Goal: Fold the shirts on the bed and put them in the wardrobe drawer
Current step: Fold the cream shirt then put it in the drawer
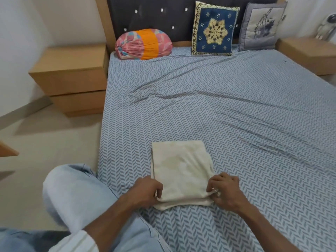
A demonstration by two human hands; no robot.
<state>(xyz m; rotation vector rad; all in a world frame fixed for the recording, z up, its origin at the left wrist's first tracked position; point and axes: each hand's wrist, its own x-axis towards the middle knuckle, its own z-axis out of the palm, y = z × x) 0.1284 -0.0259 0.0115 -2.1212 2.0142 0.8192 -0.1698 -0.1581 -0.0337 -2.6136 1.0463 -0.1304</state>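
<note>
Lying folded, cream shirt point(181, 168) gripped by both hands point(145, 190).

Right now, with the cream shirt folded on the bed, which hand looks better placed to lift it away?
Neither alone, probably both. The left hand pinches the near left corner of the folded shirt, and the right hand pinches the near right corner. Each has an equal grip, so lifting together would likely keep the folds.
</note>
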